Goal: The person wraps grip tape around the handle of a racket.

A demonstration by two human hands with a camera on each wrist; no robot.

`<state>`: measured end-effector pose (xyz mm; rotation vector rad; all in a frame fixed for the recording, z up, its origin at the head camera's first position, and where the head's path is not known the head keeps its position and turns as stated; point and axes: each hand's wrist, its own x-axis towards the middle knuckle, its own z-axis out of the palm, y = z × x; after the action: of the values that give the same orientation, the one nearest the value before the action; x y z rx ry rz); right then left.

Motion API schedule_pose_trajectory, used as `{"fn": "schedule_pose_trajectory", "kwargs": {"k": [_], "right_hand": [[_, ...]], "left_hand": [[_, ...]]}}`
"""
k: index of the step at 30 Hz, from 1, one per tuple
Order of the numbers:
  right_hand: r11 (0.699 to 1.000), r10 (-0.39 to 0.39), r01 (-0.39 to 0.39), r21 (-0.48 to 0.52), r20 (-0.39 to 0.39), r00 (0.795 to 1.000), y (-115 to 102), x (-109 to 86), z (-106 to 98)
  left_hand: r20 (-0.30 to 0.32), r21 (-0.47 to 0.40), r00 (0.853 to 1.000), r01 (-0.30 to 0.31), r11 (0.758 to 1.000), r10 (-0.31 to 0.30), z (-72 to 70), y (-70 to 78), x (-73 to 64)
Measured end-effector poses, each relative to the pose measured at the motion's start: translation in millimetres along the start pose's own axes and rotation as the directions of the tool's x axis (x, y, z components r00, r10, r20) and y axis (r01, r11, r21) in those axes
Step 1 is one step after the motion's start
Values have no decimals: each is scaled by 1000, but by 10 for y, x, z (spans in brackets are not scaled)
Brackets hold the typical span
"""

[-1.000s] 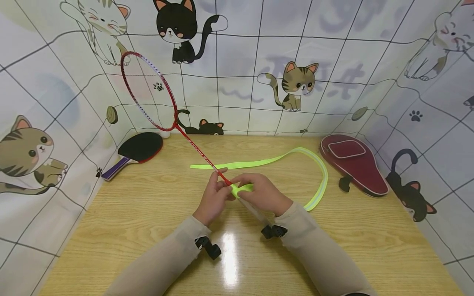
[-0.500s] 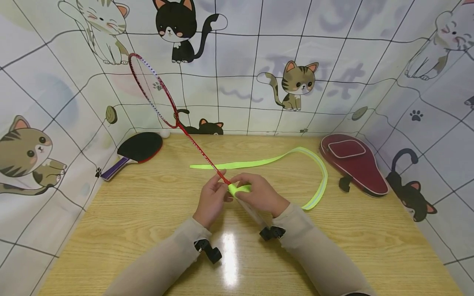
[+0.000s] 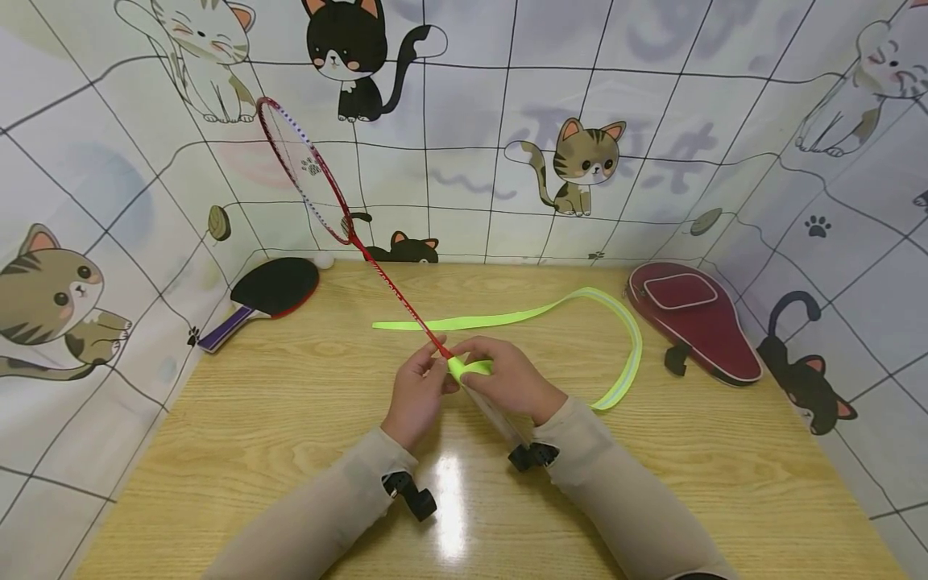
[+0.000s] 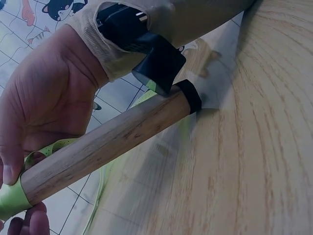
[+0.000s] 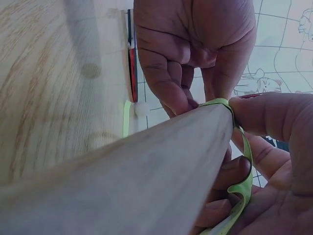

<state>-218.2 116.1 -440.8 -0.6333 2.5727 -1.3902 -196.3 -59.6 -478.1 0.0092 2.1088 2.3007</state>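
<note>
A badminton racket (image 3: pixel 395 292) with a red shaft slants up to the far left, its head raised off the table. My left hand (image 3: pixel 415 395) holds it by the cone where shaft meets handle. The bare wooden handle (image 4: pixel 107 139) has a black-edged butt end, pointing back towards my right wrist. Yellow-green grip tape (image 3: pixel 629 354) circles the top of the handle, and from there a long strip loops over the table. My right hand (image 3: pixel 513 380) pinches this tape close to the handle. In the right wrist view, fingertips of the left hand (image 5: pixel 195 44) press at the wrapped tape.
A black and red table tennis bat (image 3: pixel 277 288) lies at the back left, a white ball (image 3: pixel 323 260) behind it. On the right is a dark red bat case (image 3: pixel 692 322). Cat-print sheeting (image 3: pixel 464 161) surrounds the wooden table (image 3: pixel 290 451).
The racket has turned about its shaft, so its head looks narrower and sits slightly further right. Both hands stay at the handle's top, and the loose tape lies nearly as before.
</note>
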Motion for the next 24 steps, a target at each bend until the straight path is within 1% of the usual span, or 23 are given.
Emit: {"fn": "schedule_pose_trajectory", "kwargs": {"k": [5, 8, 10, 13, 18, 24], "right_hand": [[1000, -1, 1, -19, -15, 1000, -16, -8, 14], [999, -5, 4, -35, -25, 1000, -31, -14, 19], [999, -5, 4, -43, -26, 1000, -36, -15, 21], [999, -9, 8, -51, -19, 1000, -36, -13, 23], [998, -21, 22, -64, 5, 1000, -17, -9, 23], [997, -40, 43, -67, 37, 998, -31, -19, -36]], "left_hand": [[20, 25, 1000, 0, 1000, -1, -2, -13, -5], [39, 45, 999, -15, 999, 14, -9, -17, -13], [40, 56, 999, -23, 998, 21, -10, -19, -15], [22, 67, 999, -33, 997, 32, -2, -17, -21], [-25, 65, 999, -30, 997, 31, 9, -26, -38], [-42, 57, 999, -28, 998, 30, 15, -36, -21]]}}
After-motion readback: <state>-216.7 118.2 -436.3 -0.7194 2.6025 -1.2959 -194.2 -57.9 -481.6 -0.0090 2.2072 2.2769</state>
